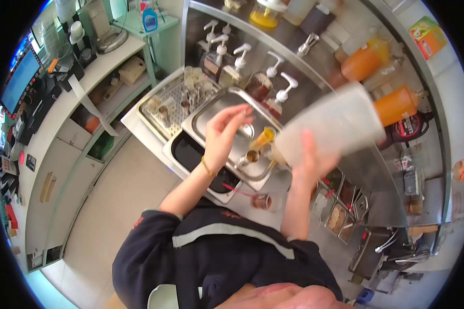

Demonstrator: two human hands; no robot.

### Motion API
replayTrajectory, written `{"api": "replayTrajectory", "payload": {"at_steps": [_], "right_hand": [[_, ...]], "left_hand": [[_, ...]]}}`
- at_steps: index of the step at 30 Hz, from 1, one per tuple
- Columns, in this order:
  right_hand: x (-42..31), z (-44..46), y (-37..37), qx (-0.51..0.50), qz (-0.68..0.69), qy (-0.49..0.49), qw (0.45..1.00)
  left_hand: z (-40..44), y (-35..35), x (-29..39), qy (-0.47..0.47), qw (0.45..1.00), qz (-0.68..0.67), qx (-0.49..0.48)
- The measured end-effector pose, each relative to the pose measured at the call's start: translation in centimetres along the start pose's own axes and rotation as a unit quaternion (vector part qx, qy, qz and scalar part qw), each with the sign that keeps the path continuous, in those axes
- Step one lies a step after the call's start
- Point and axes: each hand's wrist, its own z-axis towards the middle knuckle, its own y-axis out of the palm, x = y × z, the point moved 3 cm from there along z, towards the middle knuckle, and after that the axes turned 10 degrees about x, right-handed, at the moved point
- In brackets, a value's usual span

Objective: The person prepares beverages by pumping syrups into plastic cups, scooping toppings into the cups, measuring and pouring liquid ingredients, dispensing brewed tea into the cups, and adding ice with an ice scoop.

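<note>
My right hand [314,162] grips a large translucent white bottle [332,123], tilted with its narrow end down to the left and blurred by motion. By that end are a metal jigger [250,157] and a small amber cup-like piece [264,136], over a steel pan [214,110]. Whether liquid flows from the bottle, I cannot tell. Raised over the pan, my left hand [222,135] has its fingers drawn together; what they hold, if anything, does not show. A small cup [263,201] of reddish-brown contents stands on the counter below.
Several pump bottles [241,55] line the back of the counter. A perforated tray [172,105] holds small metal cups and glasses at the left. Ingredient tubs [337,216] sit at the right. Orange bottles [397,105] stand on the shelf above.
</note>
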Motion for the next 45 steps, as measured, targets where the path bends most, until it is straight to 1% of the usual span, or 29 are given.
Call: {"api": "replayTrajectory", "payload": {"at_steps": [1,2,3,4,5,6,7,9,12,15,16,20,22,24,26,27,29,30,31,32,33,34,35,36,37,39,42,44,45], "right_hand": [[-1.6,-0.2,-1.2,0.015,0.075,-0.013,0.997],[-4.6,0.3,-0.9,-0.084,0.159,0.002,0.984],[-3.9,0.3,-1.3,-0.031,0.111,0.027,0.993],[-2.7,0.8,-1.2,0.023,0.062,0.047,0.997],[-1.5,1.5,-1.2,0.076,0.019,0.06,0.995],[0.0,2.0,-1.3,0.098,0.036,0.128,0.986],[0.8,2.5,-1.5,0.107,0.078,0.182,0.974],[1.8,3.1,-2.1,0.127,0.16,0.289,0.935],[1.6,3.8,-3.0,0.109,0.211,0.336,0.912],[1.1,3.3,-3.3,0.124,0.213,0.381,0.891],[1.3,3.2,-3.6,0.126,0.218,0.396,0.883],[2.4,2.2,-4.9,0.121,0.235,0.477,0.838],[3.3,1.2,-5.6,0.112,0.25,0.53,0.803],[4.5,0.1,-6.3,0.103,0.277,0.58,0.759],[4.4,-1.2,-6.6,0.092,0.26,0.583,0.764],[4.4,-1.5,-6.7,0.085,0.252,0.582,0.768],[5.3,-1.3,-7.3,0.087,0.354,0.619,0.696],[6.0,-1.0,-7.4,0.094,0.406,0.625,0.66],[6.3,-0.5,-7.2,0.097,0.458,0.629,0.621],[5.5,-0.3,-6.9,0.112,0.469,0.625,0.614],[5.1,-0.1,-6.8,0.107,0.462,0.621,0.624],[4.9,0.2,-6.7,0.102,0.457,0.616,0.634],[4.6,0.5,-6.7,0.099,0.45,0.61,0.645],[4.4,0.8,-6.8,0.098,0.482,0.598,0.633],[4.1,1.3,-6.9,0.099,0.488,0.584,0.641],[3.3,2.3,-6.9,0.104,0.5,0.559,0.653],[3.6,5.1,-7.1,0.117,0.502,0.506,0.691],[2.4,7.2,-6.6,0.121,0.49,0.472,0.722],[0.9,8.2,-6.0,0.12,0.478,0.437,0.752]], "left_hand": [[-0.5,-0.2,0.3,0.005,1.0,0.025,-0.011],[-0.5,-0.6,0.5,0.013,0.998,0.05,-0.021],[-0.7,-0.3,0.8,0.022,0.998,0.057,-0.015],[-1.0,-0.2,0.6,0.043,0.986,0.149,-0.065],[-1.0,0.1,0.5,0.075,0.962,0.236,-0.116],[-1.6,1.4,1.7,0.156,0.927,0.294,-0.175],[-1.9,2.2,1.8,0.208,0.894,0.323,-0.231],[-2.5,3.5,1.9,0.252,0.824,0.409,-0.3],[-2.4,5.2,1.5,0.336,0.772,0.448,-0.3],[-1.9,7.4,1.8,0.379,0.735,0.458,-0.326],[-1.8,8.2,2.1,0.417,0.698,0.461,-0.354],[-1.7,9.4,2.2,0.494,0.572,0.509,-0.411],[-1.6,10.2,3.0,0.518,0.499,0.53,-0.449],[-1.7,10.9,4.6,0.531,0.441,0.549,-0.471],[-1.3,11.7,6.3,0.544,0.372,0.575,-0.484],[-0.6,12.5,6.6,0.536,0.391,0.554,-0.504],[1.7,14.8,6.6,0.516,0.432,0.506,-0.539],[3.4,16.2,7.3,0.459,0.54,0.463,-0.532],[6.4,16.9,6.1,0.464,0.634,0.415,-0.458],[9.3,17.2,5.2,0.488,0.714,0.382,-0.326],[12.1,17.0,3.6,0.486,0.779,0.354,-0.178],[15.2,16.8,1.2,0.518,0.772,0.362,-0.073],[18.0,16.8,-1.5,0.482,0.765,0.427,-0.025],[19.8,17.2,-3.4,0.425,0.771,0.472,-0.034],[21.0,17.8,-4.6,0.378,0.739,0.557,-0.03],[23.1,18.9,-7.0,0.289,0.757,0.582,-0.07],[23.8,19.3,-8.1,0.343,0.763,0.545,-0.064],[20.0,19.1,-5.5,0.312,0.796,0.503,-0.126],[17.3,18.6,-4.0,0.296,0.81,0.482,-0.157]]}}
